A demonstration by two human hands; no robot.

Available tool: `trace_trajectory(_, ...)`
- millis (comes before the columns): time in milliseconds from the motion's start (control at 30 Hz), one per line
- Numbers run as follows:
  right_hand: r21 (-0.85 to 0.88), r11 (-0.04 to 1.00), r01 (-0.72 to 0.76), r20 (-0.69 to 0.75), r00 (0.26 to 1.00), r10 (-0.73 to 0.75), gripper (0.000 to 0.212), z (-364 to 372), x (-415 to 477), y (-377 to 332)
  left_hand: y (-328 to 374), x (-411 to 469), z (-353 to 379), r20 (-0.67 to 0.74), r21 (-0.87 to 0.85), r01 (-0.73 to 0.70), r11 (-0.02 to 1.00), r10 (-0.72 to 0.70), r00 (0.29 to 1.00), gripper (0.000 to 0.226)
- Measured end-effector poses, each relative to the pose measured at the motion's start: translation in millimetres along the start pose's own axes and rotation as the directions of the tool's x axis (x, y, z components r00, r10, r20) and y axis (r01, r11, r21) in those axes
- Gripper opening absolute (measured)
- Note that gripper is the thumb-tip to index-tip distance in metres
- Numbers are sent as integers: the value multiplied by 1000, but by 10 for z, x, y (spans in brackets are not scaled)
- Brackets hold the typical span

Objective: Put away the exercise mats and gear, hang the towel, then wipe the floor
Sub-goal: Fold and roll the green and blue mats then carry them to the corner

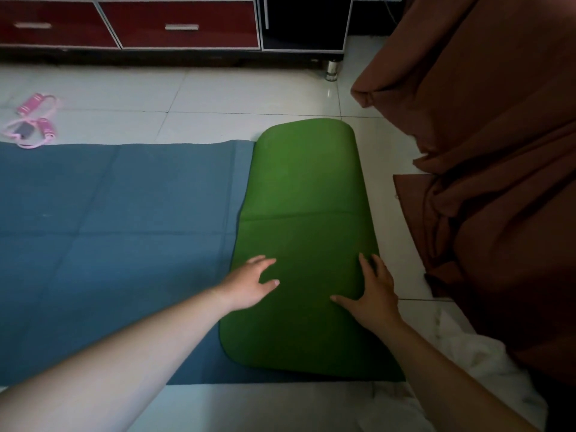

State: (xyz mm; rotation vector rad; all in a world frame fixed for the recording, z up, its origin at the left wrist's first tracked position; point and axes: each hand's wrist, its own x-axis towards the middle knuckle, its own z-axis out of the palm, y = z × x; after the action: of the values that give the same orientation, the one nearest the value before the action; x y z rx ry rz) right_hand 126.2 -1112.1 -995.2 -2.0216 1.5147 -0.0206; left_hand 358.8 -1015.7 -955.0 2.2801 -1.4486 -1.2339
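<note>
A green exercise mat (305, 198) lies flat on the floor, running away from the viewer, with rounded corners and a crease across its middle. Its left edge overlaps the right end of a larger blue mat (118, 213), which spreads out to the left. Both of the person's bare hands rest on the near half of the green mat, and neither grips anything. The left hand (249, 283) lies at the mat's left edge with fingers spread and relaxed. The right hand (372, 293) lies flat at the right edge with fingers straight and the thumb pointing inward. The floor (218, 92) is pale glossy tile. At far left, just beyond the blue mat, sits pink exercise gear (36, 120) with padded handles, looped in a loose tangle. Along the far wall stands a low cabinet (180, 26) with dark red drawers. On the right, brown fabric (483, 120) hangs in heavy folds, and a white cloth (486, 363) lies crumpled beside the right forearm.
</note>
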Motion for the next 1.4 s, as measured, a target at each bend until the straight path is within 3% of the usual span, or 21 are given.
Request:
trace_trajectory(333,-120,992,43,98,995,-31,122,45,129,88,-325,156,-156,28,116,138,984,-142,990,63)
trace_trajectory(467,-136,990,29,88,996,-17,123,78,155,96,-436,264,-188,-116,-105,229,968,-240,964,58)
trace_trajectory(567,-121,992,34,85,996,-24,123,108,155,123,-524,292,14,-138,-265,278,923,-321,937,60)
trace_trajectory(867,-94,994,47,84,996,-39,121,146,138,166,-557,293,205,-153,-405,247,880,-332,931,86)
trace_trajectory(1133,-149,987,59,115,992,-42,121,98,80,108,-668,213,101,-273,-514,200,834,-380,884,82)
trace_trajectory(1233,-194,979,69,137,990,-42,117,88,54,60,-794,146,40,-250,-569,188,801,-387,888,79)
trace_trajectory(1400,-334,933,136,231,971,-59,103,159,8,-117,-1072,50,-96,-214,-502,234,833,-381,899,70)
